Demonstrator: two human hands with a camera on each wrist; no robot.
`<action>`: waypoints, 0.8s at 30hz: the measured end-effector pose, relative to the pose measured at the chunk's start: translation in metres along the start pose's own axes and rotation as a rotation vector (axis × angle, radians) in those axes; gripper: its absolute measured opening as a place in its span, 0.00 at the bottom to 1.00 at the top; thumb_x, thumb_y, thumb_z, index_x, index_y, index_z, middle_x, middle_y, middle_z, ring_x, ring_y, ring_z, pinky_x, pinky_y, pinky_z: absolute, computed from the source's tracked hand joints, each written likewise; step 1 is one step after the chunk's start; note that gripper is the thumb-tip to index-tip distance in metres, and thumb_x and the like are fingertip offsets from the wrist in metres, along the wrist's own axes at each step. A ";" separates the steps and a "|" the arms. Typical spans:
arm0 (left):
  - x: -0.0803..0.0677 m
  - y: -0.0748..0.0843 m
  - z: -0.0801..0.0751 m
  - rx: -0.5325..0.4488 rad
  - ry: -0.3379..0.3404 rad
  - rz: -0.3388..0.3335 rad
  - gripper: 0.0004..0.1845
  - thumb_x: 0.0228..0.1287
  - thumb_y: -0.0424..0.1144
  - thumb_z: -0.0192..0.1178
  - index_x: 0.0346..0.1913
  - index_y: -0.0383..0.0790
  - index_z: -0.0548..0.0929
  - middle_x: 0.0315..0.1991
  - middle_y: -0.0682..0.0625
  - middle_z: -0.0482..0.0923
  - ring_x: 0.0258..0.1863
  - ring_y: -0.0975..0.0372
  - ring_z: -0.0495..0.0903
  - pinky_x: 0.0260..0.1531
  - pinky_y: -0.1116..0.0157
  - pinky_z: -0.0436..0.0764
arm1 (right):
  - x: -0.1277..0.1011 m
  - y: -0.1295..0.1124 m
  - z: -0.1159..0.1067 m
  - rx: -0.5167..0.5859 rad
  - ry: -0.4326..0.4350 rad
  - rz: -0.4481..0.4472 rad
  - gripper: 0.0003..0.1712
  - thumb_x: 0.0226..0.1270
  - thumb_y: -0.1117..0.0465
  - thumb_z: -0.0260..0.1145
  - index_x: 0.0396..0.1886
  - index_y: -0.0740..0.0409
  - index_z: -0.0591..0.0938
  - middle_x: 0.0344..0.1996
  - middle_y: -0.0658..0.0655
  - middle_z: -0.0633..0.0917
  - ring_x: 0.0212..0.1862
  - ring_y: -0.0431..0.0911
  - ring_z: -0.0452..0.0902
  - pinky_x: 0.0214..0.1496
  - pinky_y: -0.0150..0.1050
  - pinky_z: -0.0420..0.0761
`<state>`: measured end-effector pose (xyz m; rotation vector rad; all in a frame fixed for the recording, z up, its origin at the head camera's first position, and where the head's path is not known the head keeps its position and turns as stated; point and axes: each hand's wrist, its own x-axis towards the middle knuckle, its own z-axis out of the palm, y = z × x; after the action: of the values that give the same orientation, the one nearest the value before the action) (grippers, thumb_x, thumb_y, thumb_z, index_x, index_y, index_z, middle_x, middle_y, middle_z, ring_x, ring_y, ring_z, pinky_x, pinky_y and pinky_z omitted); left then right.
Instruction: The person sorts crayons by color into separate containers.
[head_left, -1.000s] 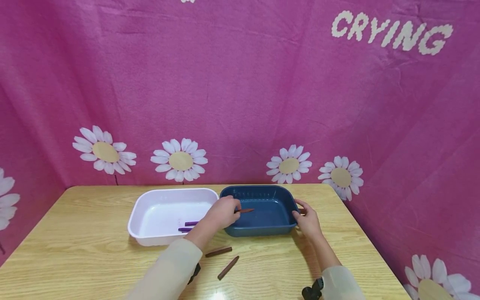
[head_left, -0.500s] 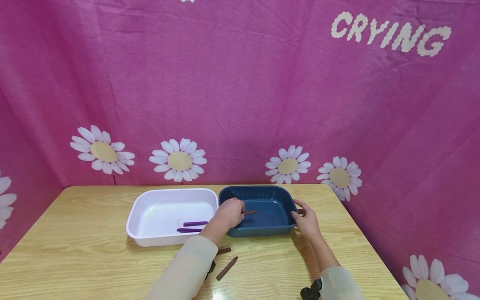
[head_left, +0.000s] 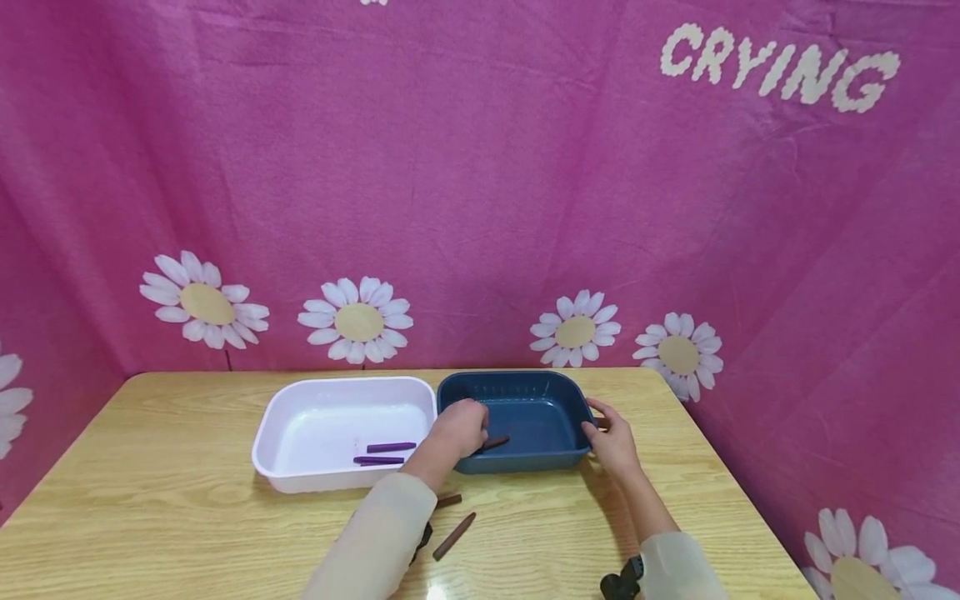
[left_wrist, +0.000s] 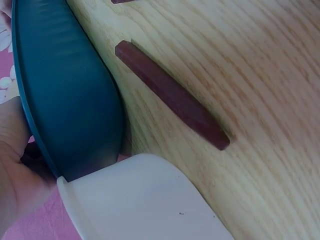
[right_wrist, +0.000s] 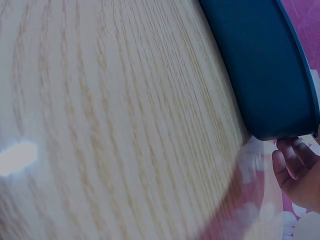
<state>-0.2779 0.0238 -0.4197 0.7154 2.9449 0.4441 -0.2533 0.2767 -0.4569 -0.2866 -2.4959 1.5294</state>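
left hand (head_left: 459,427) in blue tub (head_left: 558,392), brown stick (head_left: 495,442) perhaps released, unseen by wrist views

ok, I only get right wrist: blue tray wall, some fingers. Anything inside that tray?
Observer: One brown stick lies in the blue tray, one end at the left hand. I cannot tell if it is pinched.
Operator: And the fingers I see?
Observer: The right hand grips the tray's right rim.
Operator: Other sticks?
Observer: Two purple sticks lie in the white tray alongside, and two brown ones lie on the table in front.
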 end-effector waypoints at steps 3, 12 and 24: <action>-0.005 -0.001 -0.004 -0.020 0.009 0.017 0.05 0.61 0.39 0.59 0.36 0.41 0.82 0.36 0.50 0.80 0.39 0.59 0.78 0.42 0.61 0.78 | 0.000 -0.001 0.000 -0.008 -0.002 0.009 0.25 0.65 0.69 0.56 0.63 0.60 0.70 0.46 0.72 0.78 0.32 0.45 0.76 0.27 0.30 0.74; -0.014 -0.002 -0.013 -0.092 -0.005 0.032 0.11 0.63 0.41 0.58 0.44 0.41 0.83 0.43 0.48 0.80 0.46 0.57 0.78 0.46 0.60 0.78 | -0.001 -0.002 0.000 -0.017 -0.011 0.011 0.25 0.65 0.68 0.56 0.64 0.61 0.70 0.47 0.73 0.77 0.33 0.48 0.77 0.27 0.31 0.74; -0.033 -0.007 -0.029 -0.125 0.014 0.127 0.13 0.63 0.43 0.58 0.47 0.41 0.83 0.41 0.50 0.80 0.39 0.61 0.79 0.41 0.62 0.78 | 0.001 0.001 0.000 -0.022 -0.004 0.002 0.25 0.66 0.68 0.55 0.64 0.60 0.70 0.46 0.72 0.78 0.32 0.45 0.77 0.28 0.30 0.74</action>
<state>-0.2563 -0.0049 -0.3938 0.8892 2.8636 0.6398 -0.2541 0.2775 -0.4572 -0.2904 -2.5172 1.5059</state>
